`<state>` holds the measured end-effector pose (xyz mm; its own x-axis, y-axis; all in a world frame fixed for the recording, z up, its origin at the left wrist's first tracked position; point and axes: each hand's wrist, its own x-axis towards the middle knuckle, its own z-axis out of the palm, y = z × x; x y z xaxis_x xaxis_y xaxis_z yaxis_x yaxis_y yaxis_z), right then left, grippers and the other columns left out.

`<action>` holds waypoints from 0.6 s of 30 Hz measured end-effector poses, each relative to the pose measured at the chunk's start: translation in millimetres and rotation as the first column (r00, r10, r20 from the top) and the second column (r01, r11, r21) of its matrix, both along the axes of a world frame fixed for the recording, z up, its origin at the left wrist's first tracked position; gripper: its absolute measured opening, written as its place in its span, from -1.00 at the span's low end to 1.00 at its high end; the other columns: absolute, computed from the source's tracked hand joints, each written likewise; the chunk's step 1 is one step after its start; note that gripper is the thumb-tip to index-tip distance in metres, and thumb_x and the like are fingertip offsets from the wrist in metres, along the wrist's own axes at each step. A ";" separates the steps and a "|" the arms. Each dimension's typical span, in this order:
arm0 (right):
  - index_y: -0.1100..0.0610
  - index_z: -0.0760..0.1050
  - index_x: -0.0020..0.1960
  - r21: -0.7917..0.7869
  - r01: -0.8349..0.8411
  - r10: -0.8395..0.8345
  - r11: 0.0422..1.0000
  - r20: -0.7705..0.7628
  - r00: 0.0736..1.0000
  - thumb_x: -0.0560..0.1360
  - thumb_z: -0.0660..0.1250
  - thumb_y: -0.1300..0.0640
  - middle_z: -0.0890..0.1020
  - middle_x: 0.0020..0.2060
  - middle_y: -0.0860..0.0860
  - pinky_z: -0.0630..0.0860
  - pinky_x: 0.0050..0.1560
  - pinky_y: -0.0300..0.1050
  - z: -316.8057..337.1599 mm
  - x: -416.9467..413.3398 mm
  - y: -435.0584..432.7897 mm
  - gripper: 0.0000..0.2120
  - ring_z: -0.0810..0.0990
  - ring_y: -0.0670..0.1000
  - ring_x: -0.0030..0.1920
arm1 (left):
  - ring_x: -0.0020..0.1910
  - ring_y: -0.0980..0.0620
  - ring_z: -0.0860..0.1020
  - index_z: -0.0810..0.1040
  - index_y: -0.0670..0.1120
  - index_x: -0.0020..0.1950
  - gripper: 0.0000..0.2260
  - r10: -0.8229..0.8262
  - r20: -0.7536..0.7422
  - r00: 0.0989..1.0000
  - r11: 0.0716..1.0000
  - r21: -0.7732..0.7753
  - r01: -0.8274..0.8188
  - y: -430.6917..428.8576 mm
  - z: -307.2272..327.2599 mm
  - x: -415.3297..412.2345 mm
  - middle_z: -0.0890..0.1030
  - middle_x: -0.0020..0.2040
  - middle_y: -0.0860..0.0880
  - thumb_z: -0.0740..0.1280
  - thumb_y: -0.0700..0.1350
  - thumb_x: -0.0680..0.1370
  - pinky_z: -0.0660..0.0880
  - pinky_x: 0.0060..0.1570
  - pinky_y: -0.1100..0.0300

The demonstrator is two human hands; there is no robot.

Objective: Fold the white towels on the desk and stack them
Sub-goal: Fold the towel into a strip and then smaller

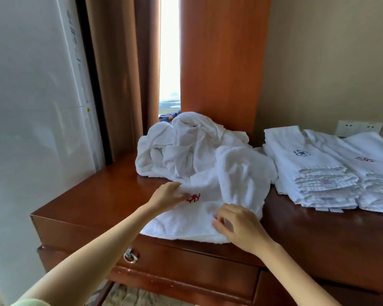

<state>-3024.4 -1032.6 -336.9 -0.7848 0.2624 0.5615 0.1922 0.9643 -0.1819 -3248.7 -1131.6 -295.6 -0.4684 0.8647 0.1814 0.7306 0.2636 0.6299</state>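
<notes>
A crumpled heap of white towels [186,149] lies at the back of the wooden desk [93,199]. One white towel with a red emblem [186,221] is pulled out toward the front edge. My left hand [167,196] pinches its cloth just left of the emblem. My right hand [237,226] has curled fingers on the towel's near right part, pinching the fabric. Folded white towels [314,171] with blue and red emblems are stacked on the right of the desk.
A white appliance [35,107] stands close on the left. Brown curtains [119,74] and a wooden panel [221,62] rise behind the heap. A wall socket [358,127] sits behind the folded stacks. A drawer with a metal ring handle [131,256] is under the desk top.
</notes>
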 end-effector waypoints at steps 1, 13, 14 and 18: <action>0.07 0.49 -0.10 -0.021 0.033 -0.033 0.999 -0.020 0.999 0.55 0.24 -0.09 0.51 -0.14 -0.15 0.40 -0.26 -0.22 -0.5 0.7 0.9 -0.77 0.52 -0.11 -0.21 | -0.02 -0.14 0.62 0.60 -0.21 0.08 -0.74 -0.015 0.074 0.997 0.998 0.062 0.011 3.2 -2.3 0.1 0.65 0.01 -0.13 0.39 -0.03 0.55 0.54 -0.05 -0.05; -0.11 0.18 0.52 -0.586 0.259 -0.096 0.768 0.294 0.951 0.37 0.34 -0.39 0.45 0.37 -0.12 0.41 0.24 -0.14 30.8 -24.6 20.2 -0.17 0.46 -0.02 0.34 | 0.10 0.02 0.52 0.47 -0.02 0.24 -0.42 0.003 0.368 0.930 0.940 -0.319 0.123 24.0 23.9 25.5 0.55 0.08 0.03 0.56 0.14 0.31 0.45 0.08 0.17; -0.10 0.30 0.47 -0.670 0.202 -0.001 0.715 0.288 0.958 0.43 0.34 -0.32 0.49 0.34 -0.13 0.42 0.24 -0.17 38.6 -23.6 25.2 -0.31 0.49 -0.08 0.30 | 0.14 0.01 0.49 0.45 -0.04 0.30 -0.39 -0.038 0.341 0.939 0.918 -0.360 0.168 28.7 22.1 33.0 0.54 0.11 0.02 0.55 0.12 0.34 0.42 0.13 0.17; 0.06 0.42 0.38 -0.569 0.257 -0.155 0.781 0.223 0.963 0.54 0.35 0.10 0.51 0.32 0.04 0.47 0.23 -0.11 65.8 -12.9 68.0 -0.58 0.51 0.01 0.28 | 0.18 -0.02 0.53 0.49 -0.02 0.28 -0.48 -0.179 0.378 0.908 0.916 -0.272 0.294 35.7 12.7 42.7 0.57 0.18 -0.02 0.55 -0.17 0.36 0.51 0.20 0.10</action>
<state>-3037.4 -964.6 -271.1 -0.7362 0.6660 0.1202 0.4486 0.6133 -0.6501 -3206.0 -1095.9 -282.9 -0.2256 0.9410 -0.2522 0.5535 0.3368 0.7617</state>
